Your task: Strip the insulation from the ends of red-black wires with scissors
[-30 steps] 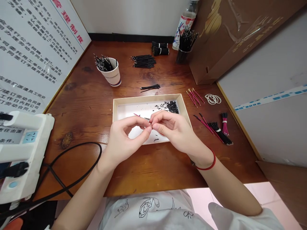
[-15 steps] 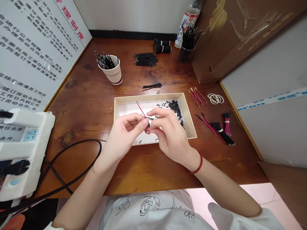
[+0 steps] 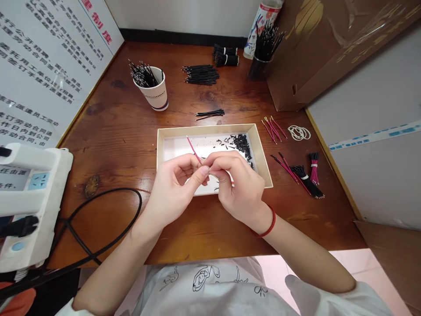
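Note:
Between the thumb and forefinger of my left hand is a thin pink wire, its free end slanting up and left over the shallow box. My right hand is closed, its thumb and fingertips meeting my left thumb at the wire's lower end. That end is covered by the fingers. A small pointed metal tool is mostly hidden in my right hand; only a bit of red shows below the fingers. Short black offcuts are heaped in the box's right end.
Black wires stand in a paper cup and a dark cup. More black wires lie behind the box. Pink wires, rubber bands and tied bundles lie right. A power strip and black cable are left.
My right fingertips have closed in against my left thumb at the wire's lower end. The metal tool and the wire's dark lower end, visible before, are now largely covered. The view has shifted slightly.

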Available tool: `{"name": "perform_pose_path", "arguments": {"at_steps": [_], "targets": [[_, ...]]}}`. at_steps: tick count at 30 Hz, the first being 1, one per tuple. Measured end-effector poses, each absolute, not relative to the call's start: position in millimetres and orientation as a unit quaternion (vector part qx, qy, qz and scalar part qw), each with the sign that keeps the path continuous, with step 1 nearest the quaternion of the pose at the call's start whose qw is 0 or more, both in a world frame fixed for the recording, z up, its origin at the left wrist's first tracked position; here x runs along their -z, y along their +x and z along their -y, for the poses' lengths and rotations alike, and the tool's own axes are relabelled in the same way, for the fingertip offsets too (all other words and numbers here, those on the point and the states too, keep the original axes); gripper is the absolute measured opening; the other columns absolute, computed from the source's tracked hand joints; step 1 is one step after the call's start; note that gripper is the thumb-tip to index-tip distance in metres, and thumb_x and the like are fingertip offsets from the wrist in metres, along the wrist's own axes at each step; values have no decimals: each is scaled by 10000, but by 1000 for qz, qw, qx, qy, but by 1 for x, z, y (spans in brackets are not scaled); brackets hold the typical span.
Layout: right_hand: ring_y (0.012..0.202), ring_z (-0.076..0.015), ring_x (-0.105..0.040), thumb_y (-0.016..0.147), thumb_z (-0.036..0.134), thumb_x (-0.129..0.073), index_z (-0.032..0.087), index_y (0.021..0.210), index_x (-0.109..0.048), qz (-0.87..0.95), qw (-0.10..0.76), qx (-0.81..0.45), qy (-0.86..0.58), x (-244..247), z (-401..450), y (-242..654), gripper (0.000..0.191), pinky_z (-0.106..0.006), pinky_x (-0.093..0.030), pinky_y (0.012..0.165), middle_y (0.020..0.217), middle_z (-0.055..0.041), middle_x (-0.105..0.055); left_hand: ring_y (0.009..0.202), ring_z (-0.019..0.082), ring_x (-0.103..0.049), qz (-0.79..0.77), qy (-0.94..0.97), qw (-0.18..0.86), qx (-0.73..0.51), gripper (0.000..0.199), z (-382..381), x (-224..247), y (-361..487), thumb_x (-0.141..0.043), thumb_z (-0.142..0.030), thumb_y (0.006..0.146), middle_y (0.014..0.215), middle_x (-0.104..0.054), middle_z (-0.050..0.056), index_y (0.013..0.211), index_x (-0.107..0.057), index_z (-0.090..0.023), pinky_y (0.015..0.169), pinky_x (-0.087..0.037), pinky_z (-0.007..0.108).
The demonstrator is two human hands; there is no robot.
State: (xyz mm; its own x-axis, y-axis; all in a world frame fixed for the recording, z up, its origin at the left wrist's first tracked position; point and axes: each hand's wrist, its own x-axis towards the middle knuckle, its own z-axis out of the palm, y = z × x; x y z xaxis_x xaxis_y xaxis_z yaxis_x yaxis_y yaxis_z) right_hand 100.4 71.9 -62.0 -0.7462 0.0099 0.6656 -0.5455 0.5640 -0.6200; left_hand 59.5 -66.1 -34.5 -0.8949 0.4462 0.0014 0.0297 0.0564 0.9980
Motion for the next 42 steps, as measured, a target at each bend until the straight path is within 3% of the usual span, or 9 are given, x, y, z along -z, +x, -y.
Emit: {"name": "perform_pose_path", "arguments": {"at_steps": [3, 7, 13, 17, 21, 24, 26, 37, 42], "targets": [[868, -142, -666, 958, 89, -516, 228, 881, -541, 818, 299, -467, 155, 59, -76, 99, 160, -288, -535, 741, 912, -16, -710, 617, 127, -628, -709, 167, 156, -667, 209, 65, 35, 58, -665, -254, 853, 615, -605, -9, 668, -623, -167, 606, -540, 232], [880, -152, -678, 949, 152, -562, 214, 902, -601, 819, 213, -517, 128, 53, -96, 94, 87, -286, -545, 749, 947, -23, -720, 659, 119, -675, -711, 122, 155, -675, 165, 65, 34, 57, -660, -205, 849, 665, -663, -8, 689, -658, -162, 663, -562, 212], [746, -213, -629, 838, 122, -681, 142, 837, -631, 975, -43, -219, 20, 57, -124, 81, 54, -324, -462, 653, 877, -87, -681, 703, 127, -729, -712, 67, 78, -695, 36, 67, 38, 54, -703, -184, 823, 725, -741, -10, 790, -697, -172, 653, -568, 191], [779, -245, -632, 849, 153, -672, 146, 812, -566, 976, -101, -192, 5, 61, -124, 76, 112, -342, -452, 664, 883, -113, -664, 813, 145, -747, -696, 64, 67, -712, 70, 68, 38, 52, -697, -158, 830, 828, -780, 13, 762, -688, -172, 740, -586, 209], [818, -212, -643, 908, 173, -561, 193, 912, -485, 912, -24, -407, -51, 56, -118, 79, 79, -348, -497, 718, 906, -77, -660, 798, 137, -745, -673, 57, 84, -733, 55, 69, 39, 50, -714, -148, 820, 832, -783, 6, 773, -708, -177, 730, -591, 206], [769, -158, -637, 852, 268, -675, 236, 913, -449, 784, 37, -616, -67, 47, -107, 87, 236, -297, -530, 687, 838, -6, -631, 746, 118, -738, -656, 59, 100, -745, 66, 67, 43, 51, -744, -130, 789, 779, -774, -20, 787, -731, -195, 693, -589, 180], [756, -149, -641, 782, 327, -769, 243, 875, -451, 725, 35, -684, -70, 43, -97, 93, 342, -292, -548, 695, 800, 15, -626, 731, 108, -736, -648, 62, 115, -750, 86, 65, 45, 53, -762, -126, 768, 759, -770, -35, 775, -748, -211, 699, -592, 169], [738, -146, -697, 730, 232, -818, 231, 797, -459, 678, 35, -733, -43, 45, -91, 94, 365, -290, -574, 696, 799, 18, -694, 709, 141, -724, -606, 24, 218, -765, 96, 66, 44, 52, -794, -173, 713, 762, -770, 26, 808, -782, -179, 739, -598, 235], [861, -158, -697, 721, 40, -727, 232, 820, -484, 746, 134, -651, 43, 43, -90, 98, 325, -293, -573, 740, 901, 3, -686, 625, 109, -689, -614, -13, 172, -770, 153, 61, 45, 56, -817, -141, 626, 681, -722, -8, 729, -706, -165, 618, -556, 176]]}}
